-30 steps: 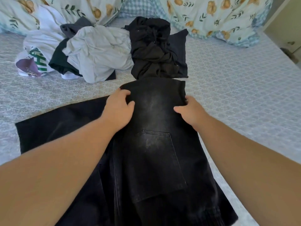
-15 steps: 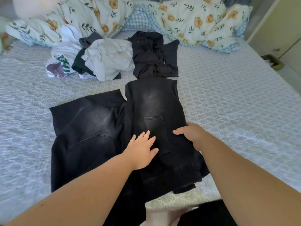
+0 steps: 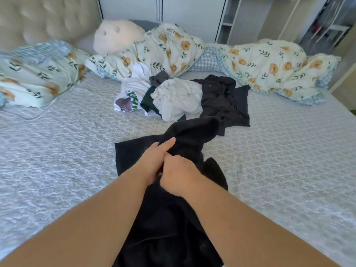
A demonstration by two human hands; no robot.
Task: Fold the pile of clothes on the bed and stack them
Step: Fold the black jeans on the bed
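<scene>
We have the black jeans point(image 3: 185, 143) bunched up in both hands at the near middle of the bed point(image 3: 57, 170). A second ago they lay flat, one leg folded over, palms pressing them smooth; now the far end is lifted off the bed into a hump and the near end trails toward us. The left hand point(image 3: 154, 160) is closed on a fold, thumb up over the cloth. The right hand point(image 3: 179, 176) is curled tight just beside it, touching it, gripping the same bundle. Both fists are shut on denim; how much fabric sits inside each we cannot tell.

Just beyond the jeans lies the pile of clothes point(image 3: 179, 99): a cream top, a crumpled black garment to its right, a white printed shirt to its left, a dark green piece between. All still unfolded and unchanged from before. Beyond the pile, the floral duvet point(image 3: 269, 62) and a plush pillow point(image 3: 117, 37) by the headboard.

We judge the flat fold is being gathered, likely for the next fold over or a move to a stack spot. No stack is visible yet, so the task is early. Risk: the lift undoes the smoothed fold.
</scene>
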